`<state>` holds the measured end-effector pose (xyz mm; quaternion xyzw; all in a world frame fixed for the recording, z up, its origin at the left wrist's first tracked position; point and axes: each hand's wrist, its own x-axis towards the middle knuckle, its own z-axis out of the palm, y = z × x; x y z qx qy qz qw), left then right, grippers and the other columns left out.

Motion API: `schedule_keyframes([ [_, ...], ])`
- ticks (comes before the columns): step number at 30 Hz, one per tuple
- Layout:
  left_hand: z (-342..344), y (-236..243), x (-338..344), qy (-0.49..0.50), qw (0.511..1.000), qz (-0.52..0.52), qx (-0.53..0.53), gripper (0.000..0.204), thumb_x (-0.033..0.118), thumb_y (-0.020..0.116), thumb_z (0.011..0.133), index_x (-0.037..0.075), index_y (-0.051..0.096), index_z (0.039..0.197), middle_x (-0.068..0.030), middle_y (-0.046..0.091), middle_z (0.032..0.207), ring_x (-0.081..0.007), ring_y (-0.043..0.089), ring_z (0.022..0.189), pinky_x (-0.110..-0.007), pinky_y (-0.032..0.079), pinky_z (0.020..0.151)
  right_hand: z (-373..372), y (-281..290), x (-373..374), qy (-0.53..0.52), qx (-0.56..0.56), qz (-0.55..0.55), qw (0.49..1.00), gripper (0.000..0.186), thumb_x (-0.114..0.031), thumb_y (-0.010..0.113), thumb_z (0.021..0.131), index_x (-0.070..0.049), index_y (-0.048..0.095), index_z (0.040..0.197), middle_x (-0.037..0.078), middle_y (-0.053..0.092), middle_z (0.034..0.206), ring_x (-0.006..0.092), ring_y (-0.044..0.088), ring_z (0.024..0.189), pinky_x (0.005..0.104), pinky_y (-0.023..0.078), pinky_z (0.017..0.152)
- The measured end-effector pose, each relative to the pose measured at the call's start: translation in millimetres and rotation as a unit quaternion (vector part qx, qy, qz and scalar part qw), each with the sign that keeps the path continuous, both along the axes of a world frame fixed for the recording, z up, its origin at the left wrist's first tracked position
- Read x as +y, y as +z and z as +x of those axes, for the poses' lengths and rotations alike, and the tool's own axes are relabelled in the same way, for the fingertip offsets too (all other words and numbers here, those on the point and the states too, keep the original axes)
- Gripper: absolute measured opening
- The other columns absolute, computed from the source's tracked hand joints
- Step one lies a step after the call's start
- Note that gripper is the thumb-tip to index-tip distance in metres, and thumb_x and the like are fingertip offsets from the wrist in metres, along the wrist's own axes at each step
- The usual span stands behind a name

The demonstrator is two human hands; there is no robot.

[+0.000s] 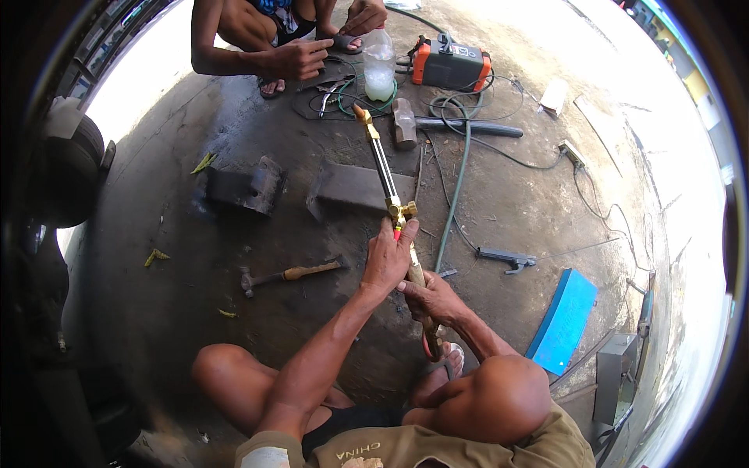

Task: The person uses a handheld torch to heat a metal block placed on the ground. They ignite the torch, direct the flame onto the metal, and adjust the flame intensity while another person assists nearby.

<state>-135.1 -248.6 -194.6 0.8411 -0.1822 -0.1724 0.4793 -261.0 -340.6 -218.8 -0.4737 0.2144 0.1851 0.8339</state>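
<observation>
A brass and silver cutting torch (380, 165) slants up and away between my knees, its copper tip pointing to the far side. My left hand (387, 257) is closed around its body, just below the brass valve knobs. Lower down, my right hand (435, 299) wraps the rear handle, its thumb near my left wrist. Beyond the torch lie two dark steel pieces, a short one (243, 187) to the left and a longer one (363, 186) partly behind the torch. A ball-peen hammer (308, 271) with a wooden handle rests on the ground left of my left hand.
Opposite, another person's hands (300, 59) are near a cloudy plastic bottle (379, 70). An orange and black welding machine (449, 65) stands behind a sledgehammer (405, 126). Cables and a green hose (462, 187) cross the ground. At right are an electrode holder (505, 258) and a blue panel (563, 321).
</observation>
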Motion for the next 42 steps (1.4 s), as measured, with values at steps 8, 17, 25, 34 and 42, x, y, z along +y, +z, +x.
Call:
schedule_keyframes([
  [8,-15,-17,13,0.084,0.920,-0.236,0.302,0.044,0.042,0.072,0.092,0.003,0.058,0.107,-0.0058,0.062,0.075,-0.0140,0.062,0.059,-0.029,0.053,0.056,6,-21,5,0.051,-0.008,0.112,0.992,0.031,-0.023,0.073,0.094,-0.010,0.044,0.091,0.000,0.047,0.063,0.0113,0.044,0.048,0.0297,0.039,0.045],
  [17,-5,-5,18,0.239,0.917,-0.223,0.229,0.028,0.017,0.073,0.086,0.000,0.053,0.097,-0.0041,0.056,0.074,-0.0145,0.057,0.048,-0.031,0.050,0.041,32,1,-14,0.283,-0.132,-0.107,0.944,0.049,-0.041,0.071,0.093,-0.003,0.058,0.120,0.009,0.064,0.091,0.0202,0.062,0.084,0.0374,0.050,0.076],
  [25,11,-12,25,0.311,0.894,-0.232,0.226,0.030,0.020,0.074,0.083,0.002,0.051,0.091,-0.0066,0.054,0.071,-0.0183,0.055,0.046,-0.033,0.052,0.041,89,88,-89,0.296,-0.181,-0.430,0.834,0.063,-0.059,0.062,0.094,-0.001,0.068,0.119,0.017,0.071,0.109,0.0276,0.067,0.106,0.0413,0.051,0.089],
  [34,-31,-44,-3,0.326,0.824,-0.294,0.360,0.038,0.021,0.072,0.082,-0.004,0.048,0.099,-0.0124,0.058,0.088,-0.0230,0.062,0.056,-0.036,0.058,0.044,243,195,-105,0.295,-0.168,-0.640,0.690,0.045,-0.046,0.064,0.098,-0.002,0.069,0.105,0.006,0.069,0.093,0.0145,0.065,0.083,0.0334,0.052,0.073],
  [42,-46,-27,-1,0.339,0.837,-0.299,0.308,0.039,0.020,0.066,0.085,-0.006,0.048,0.107,-0.0175,0.063,0.088,-0.0245,0.066,0.056,-0.034,0.059,0.045,279,192,-81,0.194,-0.089,-0.567,0.796,0.036,-0.033,0.067,0.099,-0.005,0.065,0.121,0.003,0.068,0.101,0.0107,0.067,0.082,0.0273,0.056,0.065],
])
